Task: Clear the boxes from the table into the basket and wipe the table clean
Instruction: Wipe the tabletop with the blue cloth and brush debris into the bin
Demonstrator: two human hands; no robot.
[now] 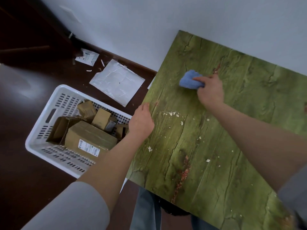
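**A:** Which step is this, would you say?

**B:** The wiping. No boxes show on the green, wood-grain-printed bench (224,130). The brown cardboard boxes (90,140) all lie in the white perforated plastic basket (49,100), which stands on the dark floor just beside the bench's left edge. So I judge the clearing done.

**A:** And the hands?

**B:** The right hand (210,90) is clamped on a bunched blue cloth (190,79), pressing it to the bench top toward the far side, near the wall. The left hand (141,122) rests at the bench's left edge, fingers loosely curled over it and holding nothing, at the side nearest the basket. It looks to be steadying the bench, or waiting to catch what is swept off.

**A:** What is left to wipe?

**B:** White crumbs and flakes (172,113) scattered over the bench's middle, on the near side of the cloth, with more specks (207,160) closer to the person.

**A:** So the next move?

**B:** Most likely drawing the cloth back across the bench through those flakes, gathering them toward the left edge. It needs steady downward pressure so the bits move with the cloth instead of scattering.

**A:** Anything else near the bench?

**B:** A white plastic mailer bag (118,82) and paper scraps lie on the floor beyond the basket, off the bench's far left corner.
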